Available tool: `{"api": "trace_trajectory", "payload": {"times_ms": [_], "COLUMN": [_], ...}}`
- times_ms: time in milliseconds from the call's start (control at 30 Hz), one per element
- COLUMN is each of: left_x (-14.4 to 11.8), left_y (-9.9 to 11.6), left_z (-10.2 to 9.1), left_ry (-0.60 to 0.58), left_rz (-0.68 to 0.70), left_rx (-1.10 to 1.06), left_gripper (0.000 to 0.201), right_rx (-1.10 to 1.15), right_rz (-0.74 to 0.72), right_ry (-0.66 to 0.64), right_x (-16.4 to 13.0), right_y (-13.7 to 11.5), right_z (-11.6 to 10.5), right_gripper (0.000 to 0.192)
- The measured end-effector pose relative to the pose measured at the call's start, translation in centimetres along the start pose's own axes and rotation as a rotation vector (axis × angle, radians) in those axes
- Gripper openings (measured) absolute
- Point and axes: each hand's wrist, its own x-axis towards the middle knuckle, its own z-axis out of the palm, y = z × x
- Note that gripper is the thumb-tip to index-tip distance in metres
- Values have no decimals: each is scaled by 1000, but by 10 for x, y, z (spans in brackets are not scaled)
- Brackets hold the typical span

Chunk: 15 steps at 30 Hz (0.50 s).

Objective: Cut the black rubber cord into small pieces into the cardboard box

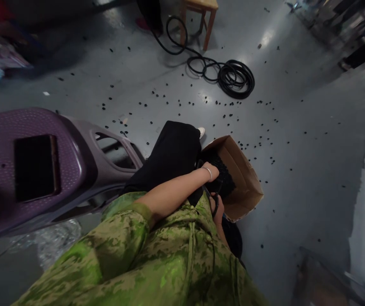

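Note:
My left hand, with a bracelet at its wrist, is closed over the near side of an open cardboard box. A dark strand shows beside its fingers, but what the fingers hold is hidden. Just below, my right hand is closed around a black loop that looks like the handle of scissors; the blades are hard to make out. Inside the box lies a heap of small black pieces. The box stands tilted against my legs in black trousers.
Small black rings are scattered over the grey floor. A coiled black hose lies ahead near a wooden stool and another person's leg. On my left, a purple plastic stool carries a phone.

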Motion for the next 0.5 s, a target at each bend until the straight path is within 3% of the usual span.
{"api": "trace_trajectory", "payload": {"times_ms": [300,500], "left_x": [1,-1], "left_y": [-2,0], "left_z": [1,0], "left_ry": [35,-21], "left_rz": [25,42], "left_rx": [1,-9], "left_gripper": [25,29], "right_rx": [113,89], "right_rz": [60,54], "right_ry": [-53,-39], "right_x": [-7,-9], "right_y": [-14,-13], "right_z": [-14,-13], "right_gripper": [41,45]}}
